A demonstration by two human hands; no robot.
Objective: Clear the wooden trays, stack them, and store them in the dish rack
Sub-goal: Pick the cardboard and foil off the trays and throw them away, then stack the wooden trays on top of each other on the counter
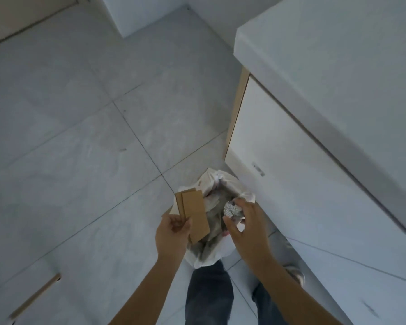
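Grey floor tiles surround a white-lined waste bin set beside a white cabinet. Two stacked wooden trays are gripped by the left hand over the bin. What appears to be crumpled paper is loosely clasped by the right hand.

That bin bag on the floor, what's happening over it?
A person stands over the white bin bag beside a white cabinet. The left hand holds a few wooden trays together, upright over the bag's edge. The right hand holds crumpled paper above the open bag, seemingly about to drop it in. No dish rack is in view.
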